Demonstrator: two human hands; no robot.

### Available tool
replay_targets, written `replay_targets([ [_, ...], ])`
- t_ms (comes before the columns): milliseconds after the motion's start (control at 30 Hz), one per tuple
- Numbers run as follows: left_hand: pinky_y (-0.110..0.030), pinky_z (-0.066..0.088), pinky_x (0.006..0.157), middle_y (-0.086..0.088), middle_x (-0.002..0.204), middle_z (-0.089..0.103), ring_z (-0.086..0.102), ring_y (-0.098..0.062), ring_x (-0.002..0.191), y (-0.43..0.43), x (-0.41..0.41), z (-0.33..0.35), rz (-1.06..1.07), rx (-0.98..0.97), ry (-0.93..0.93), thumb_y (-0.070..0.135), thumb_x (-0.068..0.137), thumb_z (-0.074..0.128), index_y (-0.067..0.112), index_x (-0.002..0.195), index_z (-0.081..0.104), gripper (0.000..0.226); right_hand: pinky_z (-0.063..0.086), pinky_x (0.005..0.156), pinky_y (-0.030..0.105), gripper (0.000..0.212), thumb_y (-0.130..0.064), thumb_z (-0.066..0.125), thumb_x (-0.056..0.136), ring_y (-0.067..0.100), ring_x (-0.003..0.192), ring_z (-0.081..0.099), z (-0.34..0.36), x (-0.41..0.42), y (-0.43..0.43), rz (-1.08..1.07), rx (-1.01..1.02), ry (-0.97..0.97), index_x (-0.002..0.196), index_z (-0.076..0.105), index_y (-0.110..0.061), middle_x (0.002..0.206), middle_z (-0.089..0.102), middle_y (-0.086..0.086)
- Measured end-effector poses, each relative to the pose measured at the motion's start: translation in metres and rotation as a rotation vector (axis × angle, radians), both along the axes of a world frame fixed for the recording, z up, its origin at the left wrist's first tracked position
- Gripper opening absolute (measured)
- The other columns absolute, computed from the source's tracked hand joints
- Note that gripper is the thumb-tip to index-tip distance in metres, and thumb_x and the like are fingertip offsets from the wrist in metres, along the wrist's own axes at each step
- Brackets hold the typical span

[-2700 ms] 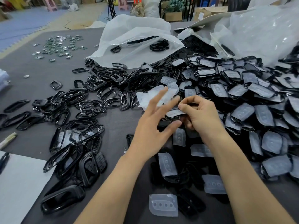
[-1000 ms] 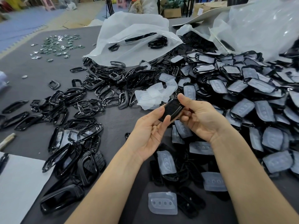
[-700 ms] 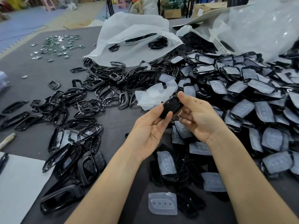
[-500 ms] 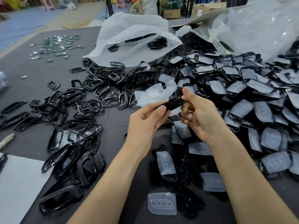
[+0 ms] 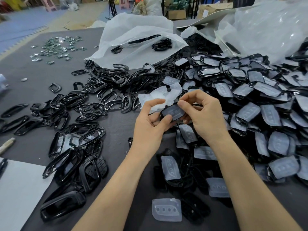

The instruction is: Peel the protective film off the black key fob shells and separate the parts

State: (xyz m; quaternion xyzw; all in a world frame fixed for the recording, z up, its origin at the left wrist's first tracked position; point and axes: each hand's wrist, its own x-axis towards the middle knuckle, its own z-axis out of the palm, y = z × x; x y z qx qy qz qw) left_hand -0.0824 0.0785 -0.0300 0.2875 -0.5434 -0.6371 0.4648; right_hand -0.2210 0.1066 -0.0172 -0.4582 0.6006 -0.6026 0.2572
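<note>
Both hands hold one black key fob shell (image 5: 172, 113) in the air above the dark table (image 5: 116, 125), in front of the heap of peeled film pieces (image 5: 158, 97). Half a second ago this shell was seen from its thin edge, and one second ago its glossy black back faced the camera. Now it is turned so that the side with the grey protective film (image 5: 176, 110) faces up (the round button marks show through it).

The left hand (image 5: 148, 125) grips the left end of the shell. Its thumb (image 5: 166, 118) presses on the lower left rim, and the other fingers are curled behind and above it. The right hand (image 5: 206, 119) is at the upper right end. Its fingertips (image 5: 181, 103) are pressed together and pinch the edge there. I cannot tell if they already have a corner of the film or only the rim. The film lies flat on the shell, not yet peeled.

The rest looks the same as before. The large pile of film-covered shells (image 5: 250, 105) lies at the right, the empty black frames (image 5: 83, 114) are spread at the left, and the white plastic bag (image 5: 138, 42) lies behind them. One loose film piece (image 5: 166, 210) lies on the table between the forearms.
</note>
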Motion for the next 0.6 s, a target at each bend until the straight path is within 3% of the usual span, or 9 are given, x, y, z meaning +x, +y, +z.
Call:
replay_targets([
  [200, -0.022, 0.057, 0.074, 0.000, 0.084, 0.074, 0.072, -0.012, 0.083, -0.0027, 0.0002, -0.0014, 0.023, -0.001, -0.022, -0.011, 0.092, 0.053, 0.015, 0.106, 0.062, 0.032, 0.052, 0.052, 0.020, 0.011, -0.004, 0.069, 0.085, 0.012, 0.054, 0.064, -0.0010, -0.0004, -0.0003, 0.071, 0.020, -0.072, 0.083, 0.067, -0.015, 0.069, 0.069, -0.003],
  [367, -0.023, 0.057, 0.079, 0.008, 0.089, 0.075, 0.071, -0.010, 0.087, -0.0037, 0.0002, -0.0057, 0.046, -0.037, -0.100, -0.008, 0.091, 0.056, 0.022, 0.102, 0.066, 0.034, 0.055, 0.054, 0.022, 0.010, -0.006, 0.069, 0.085, 0.013, 0.055, 0.066, -0.0053, 0.0012, -0.0022, 0.010, 0.050, 0.060, 0.084, 0.066, -0.015, 0.071, 0.068, 0.000],
  [600, -0.020, 0.056, 0.072, 0.000, 0.086, 0.076, 0.073, -0.012, 0.085, -0.0045, -0.0009, -0.0069, 0.062, 0.038, -0.058, -0.002, 0.094, 0.054, 0.017, 0.099, 0.068, 0.024, 0.055, 0.055, 0.022, 0.017, -0.005, 0.069, 0.085, 0.012, 0.052, 0.064, -0.0033, 0.0013, -0.0008, 0.013, 0.052, 0.098, 0.080, 0.064, -0.020, 0.070, 0.067, -0.002],
])
